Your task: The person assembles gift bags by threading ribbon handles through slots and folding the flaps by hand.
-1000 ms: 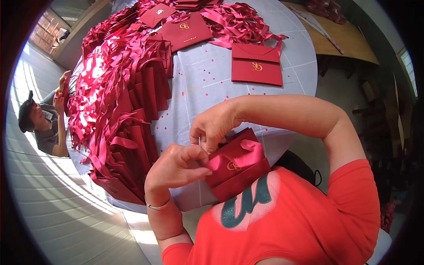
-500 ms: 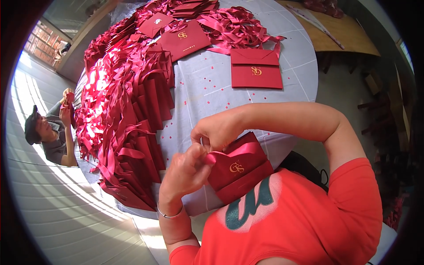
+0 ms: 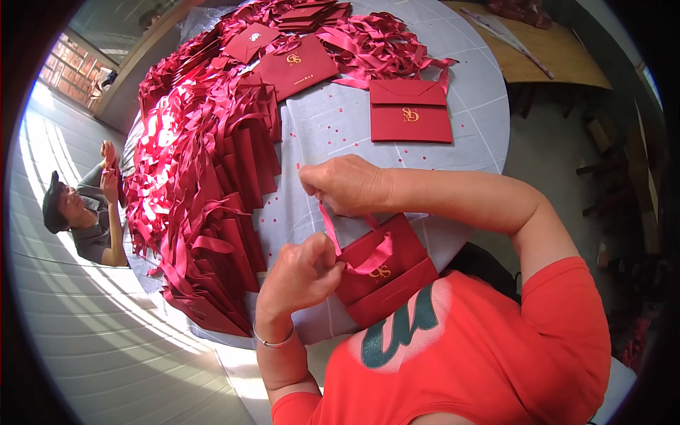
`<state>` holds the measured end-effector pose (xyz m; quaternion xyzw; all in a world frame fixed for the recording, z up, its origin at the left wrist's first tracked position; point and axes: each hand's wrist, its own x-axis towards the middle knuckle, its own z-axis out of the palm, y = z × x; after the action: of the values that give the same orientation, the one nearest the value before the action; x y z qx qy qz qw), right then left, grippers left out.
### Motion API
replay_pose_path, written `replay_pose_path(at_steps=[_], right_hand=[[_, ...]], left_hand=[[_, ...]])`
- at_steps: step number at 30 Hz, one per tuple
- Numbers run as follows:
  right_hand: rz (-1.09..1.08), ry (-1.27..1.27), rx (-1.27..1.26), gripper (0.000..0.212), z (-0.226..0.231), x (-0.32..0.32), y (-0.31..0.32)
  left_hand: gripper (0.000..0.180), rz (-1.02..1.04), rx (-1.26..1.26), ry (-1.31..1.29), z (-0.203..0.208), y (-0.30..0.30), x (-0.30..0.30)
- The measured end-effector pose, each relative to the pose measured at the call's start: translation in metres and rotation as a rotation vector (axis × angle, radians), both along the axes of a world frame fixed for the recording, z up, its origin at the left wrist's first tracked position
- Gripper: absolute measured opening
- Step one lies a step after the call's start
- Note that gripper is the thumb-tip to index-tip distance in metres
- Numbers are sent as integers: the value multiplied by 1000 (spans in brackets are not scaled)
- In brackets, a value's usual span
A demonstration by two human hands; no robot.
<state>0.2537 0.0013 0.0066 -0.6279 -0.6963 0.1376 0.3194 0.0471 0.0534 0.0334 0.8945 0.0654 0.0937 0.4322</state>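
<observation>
On the red bag [image 3: 411, 268] by the near edge of the desk [image 3: 476, 131], the ribbon [image 3: 330, 228] appeared pinched by the left hand [image 3: 297, 275] close in and by the right hand [image 3: 350, 184] farther off, an even, gentle pull being judged best against creases.

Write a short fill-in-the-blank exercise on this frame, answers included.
A bracelet circles the wrist of the ____ hand.
From the right hand, a pink ____ runs down toward the paper bag.
The bag's emblem is ____ in colour.
The co-worker appears near the picture's ____ edge.
Missing words: left; ribbon; gold; left.
</observation>
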Motion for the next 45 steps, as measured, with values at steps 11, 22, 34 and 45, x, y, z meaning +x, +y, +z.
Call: replay_pose_path(at_steps=[11, 22, 34, 45], right_hand=[[-70, 444, -303, 20, 17, 36, -108], [-35, 430, -226, 18, 2, 32, -129], [-84, 423, -240, 18, 12, 33, -123], [-53, 38, -83, 15, 24, 23, -69]], left_hand=[[32, 32, -131, 263, 10, 3, 4], [14, -65, -225, 224, 3, -3, 8], [12, 75, 146, 34, -2, -21, 15], [13, 120, 245, 7, -9, -27, 13]])
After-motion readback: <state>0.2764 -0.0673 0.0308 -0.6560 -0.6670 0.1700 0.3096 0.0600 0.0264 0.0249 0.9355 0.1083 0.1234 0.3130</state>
